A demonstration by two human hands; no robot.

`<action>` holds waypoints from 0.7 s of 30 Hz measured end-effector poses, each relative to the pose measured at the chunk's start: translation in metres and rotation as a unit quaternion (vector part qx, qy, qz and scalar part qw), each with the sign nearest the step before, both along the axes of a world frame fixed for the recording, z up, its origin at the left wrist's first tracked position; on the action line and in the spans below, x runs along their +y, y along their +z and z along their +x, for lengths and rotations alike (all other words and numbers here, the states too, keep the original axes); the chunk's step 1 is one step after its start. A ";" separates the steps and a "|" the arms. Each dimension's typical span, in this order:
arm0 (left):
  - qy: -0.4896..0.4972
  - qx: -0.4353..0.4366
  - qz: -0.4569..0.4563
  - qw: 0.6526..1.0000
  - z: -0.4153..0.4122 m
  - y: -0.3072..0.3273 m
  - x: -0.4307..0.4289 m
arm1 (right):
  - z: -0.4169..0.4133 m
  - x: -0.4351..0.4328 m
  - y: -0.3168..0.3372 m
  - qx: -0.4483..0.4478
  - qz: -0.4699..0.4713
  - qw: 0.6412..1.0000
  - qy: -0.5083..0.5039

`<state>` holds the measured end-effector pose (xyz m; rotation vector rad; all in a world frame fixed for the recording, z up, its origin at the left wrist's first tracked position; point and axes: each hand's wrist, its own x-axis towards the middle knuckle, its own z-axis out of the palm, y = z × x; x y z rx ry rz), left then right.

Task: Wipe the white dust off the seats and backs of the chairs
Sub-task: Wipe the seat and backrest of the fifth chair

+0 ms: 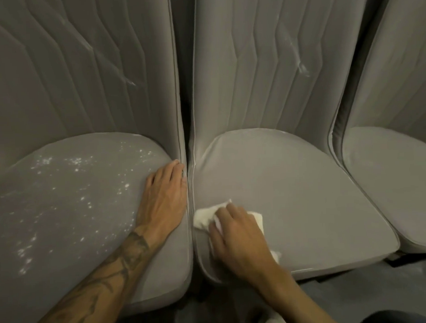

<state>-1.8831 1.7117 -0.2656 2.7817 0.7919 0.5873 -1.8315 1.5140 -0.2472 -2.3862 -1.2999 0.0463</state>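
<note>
Right hand (238,235) is bearing down on a white cloth (204,216), fingers curled over the bunched fabric and gripping it, palm on top so that pressure is going straight into the upholstery; the cloth is lying on the near left part of the middle seat (305,194), just beside the gap between chairs. Left hand (163,194) is resting flat on the right edge of the left seat (64,215), fingers straight and holding nothing, fingertips reaching the foot of the left back (71,69); judged from its placing, it is serving as a prop for the leaning body rather than doing any wiping. Dust (74,161) is showing as white specks scattered across most of the left seat, so that seat is awaiting its turn; the middle seat is looking almost clean, suggesting the stroke in hand is finishing its near edge. White streaks are showing on the left back and on the middle back (264,63), both apparently not yet wiped; the right seat (389,179) is showing no plain specks. Next move is likely calling for carrying the cloth over the gap or up a back; a loaded cloth is risking smearing powder into the quilted seams.
</note>
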 end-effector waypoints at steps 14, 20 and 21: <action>-0.017 0.010 0.039 0.999 0.022 0.014 -0.005 | 0.201 0.015 0.012 -0.004 -0.007 0.973 -0.232; -0.009 -0.007 0.068 0.998 0.047 0.005 -0.005 | 0.261 -0.017 0.003 -0.053 0.003 0.904 -0.424; -0.003 -0.010 0.070 0.997 0.049 0.001 -0.004 | 0.268 -0.013 0.002 -0.050 0.008 0.901 -0.431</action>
